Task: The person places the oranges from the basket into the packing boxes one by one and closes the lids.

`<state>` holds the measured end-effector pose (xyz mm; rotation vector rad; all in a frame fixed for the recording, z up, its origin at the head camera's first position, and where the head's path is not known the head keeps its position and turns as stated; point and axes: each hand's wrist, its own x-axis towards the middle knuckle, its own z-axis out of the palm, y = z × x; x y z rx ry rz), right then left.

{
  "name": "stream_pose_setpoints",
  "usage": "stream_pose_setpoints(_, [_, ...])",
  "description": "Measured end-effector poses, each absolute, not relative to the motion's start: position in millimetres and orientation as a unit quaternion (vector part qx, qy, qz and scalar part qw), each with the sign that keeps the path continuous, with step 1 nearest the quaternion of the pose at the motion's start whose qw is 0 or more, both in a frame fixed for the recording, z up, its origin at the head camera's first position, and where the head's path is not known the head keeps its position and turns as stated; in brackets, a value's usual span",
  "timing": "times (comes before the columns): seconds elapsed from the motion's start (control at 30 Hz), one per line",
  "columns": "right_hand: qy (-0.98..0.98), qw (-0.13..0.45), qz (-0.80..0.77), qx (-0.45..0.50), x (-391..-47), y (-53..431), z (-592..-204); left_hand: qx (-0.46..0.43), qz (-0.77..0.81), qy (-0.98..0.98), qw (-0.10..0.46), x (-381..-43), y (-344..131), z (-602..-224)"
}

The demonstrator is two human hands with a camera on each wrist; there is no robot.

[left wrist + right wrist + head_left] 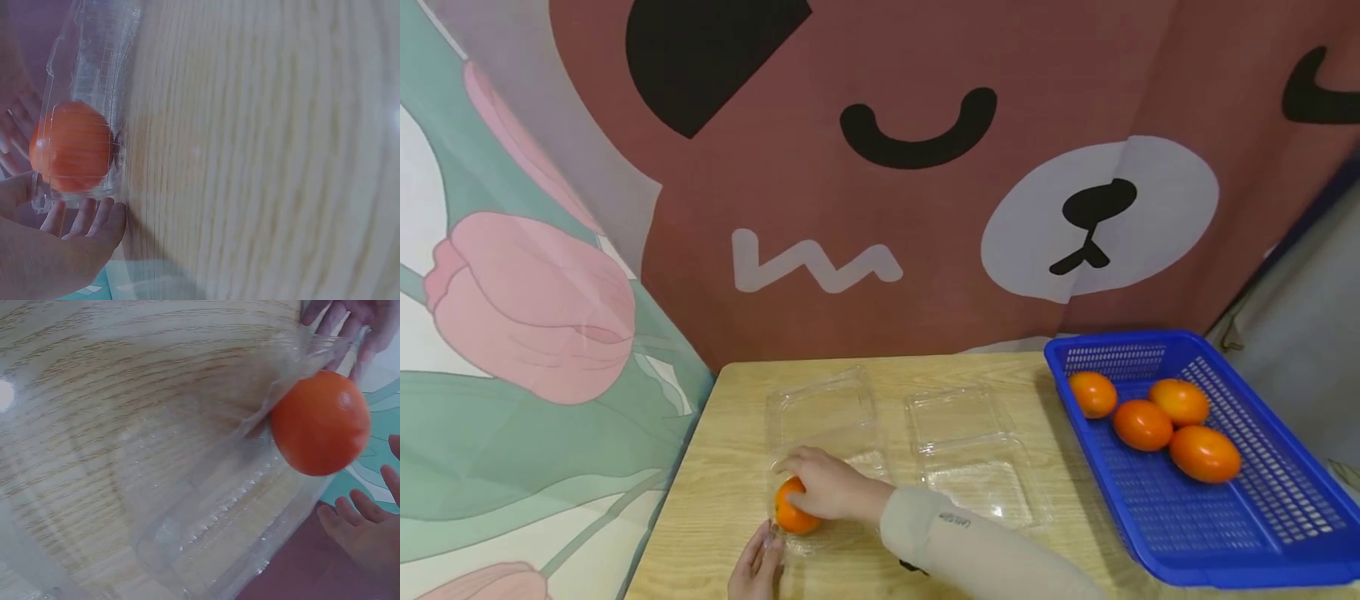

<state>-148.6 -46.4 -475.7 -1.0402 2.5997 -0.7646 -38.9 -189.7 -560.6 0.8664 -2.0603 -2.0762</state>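
The right hand (823, 483) holds nothing firmly: in the right wrist view its fingers are spread and loose, a little apart from the orange fruit (795, 508), although in the head view the hand covers part of it. This fruit, smooth and round, sits inside the clear plastic clamshell box (822, 417), at the left side of its nearer half, in the lower middle of the head frame. The left hand (757, 562), at the bottom edge of the same frame, pinches the near left corner of the box, with the rim between thumb and fingers. The lid of the box lies folded back, toward the top of the frame. Just to the right, a second clamshell box (970, 475) lies unfolded in the same manner, partly behind the pale sleeve (992, 542) of the right arm. Both boxes rest on the wood-grain table (700, 500). At the right of the frame stands a blue plastic basket (1195, 533) with four orange fruits (1142, 425) grouped in its upper part. Behind, a printed bear face (925, 200) fills the top, and pink tulips (535, 308) decorate the left side.
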Motion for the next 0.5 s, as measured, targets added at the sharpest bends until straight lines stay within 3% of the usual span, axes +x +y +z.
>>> stream_pose_setpoints(0.5, [0.841, 0.174, -0.404, -0.314, -133, -16, -446, 0.283, -0.681, -0.674, 0.048, -35, -188, -560])
